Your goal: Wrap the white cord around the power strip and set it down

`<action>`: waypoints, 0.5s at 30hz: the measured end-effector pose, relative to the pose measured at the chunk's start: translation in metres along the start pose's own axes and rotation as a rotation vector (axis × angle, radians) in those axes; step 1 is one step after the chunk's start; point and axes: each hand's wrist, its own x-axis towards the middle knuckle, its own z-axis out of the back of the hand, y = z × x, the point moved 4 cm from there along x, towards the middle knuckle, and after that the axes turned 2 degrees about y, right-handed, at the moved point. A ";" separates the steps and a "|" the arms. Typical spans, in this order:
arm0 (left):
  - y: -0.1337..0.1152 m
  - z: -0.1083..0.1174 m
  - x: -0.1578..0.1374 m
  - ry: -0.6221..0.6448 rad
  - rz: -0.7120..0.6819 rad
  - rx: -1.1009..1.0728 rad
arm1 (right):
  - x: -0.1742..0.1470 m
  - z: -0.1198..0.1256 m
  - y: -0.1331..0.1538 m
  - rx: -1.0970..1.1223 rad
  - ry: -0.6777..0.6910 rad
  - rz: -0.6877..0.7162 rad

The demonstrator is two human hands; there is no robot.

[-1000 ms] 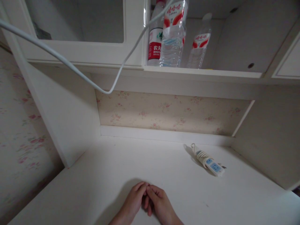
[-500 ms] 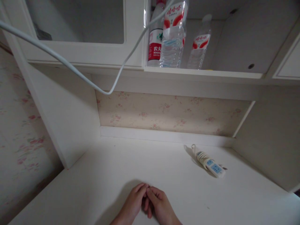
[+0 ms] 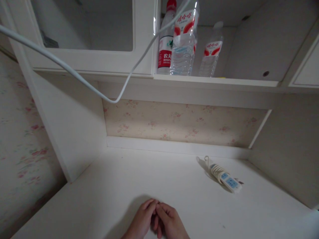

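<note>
Both my hands meet at the bottom centre, over the white desk [image 3: 104,192]. My left hand [image 3: 143,215] is closed, its fingers curled inward and its fingertips against those of the other hand. My right hand [image 3: 170,217] is closed too, with the thumb bent in at the point of contact. No object shows at the fingers of either hand; the palms face away from view. Farther back on the right lies a white power strip [image 3: 231,183] with blue socket faces. Its pale cord [image 3: 217,172] is wound round its body, apart from both hands.
A white cable [image 3: 74,78] hangs in a loop across the upper left. Above the desk, an open shelf [image 3: 239,82] holds a red-capped bottle [image 3: 164,54], a large clear bottle [image 3: 183,53] and a smaller bottle [image 3: 211,51]. Side panels [image 3: 77,132] flank the desk.
The view has tilted up slightly, so everything sits a little lower in the picture. My hands keep the same joined pose.
</note>
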 end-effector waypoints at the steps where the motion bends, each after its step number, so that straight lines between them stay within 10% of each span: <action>1: 0.001 0.000 0.000 0.001 -0.001 -0.004 | 0.001 0.000 -0.001 0.006 0.003 0.001; 10: 0.004 0.001 0.003 0.015 -0.006 -0.019 | -0.001 0.001 0.001 -0.018 -0.011 -0.015; 15: 0.005 -0.004 -0.003 0.043 0.142 -0.177 | -0.003 0.057 0.053 -0.491 -0.229 0.100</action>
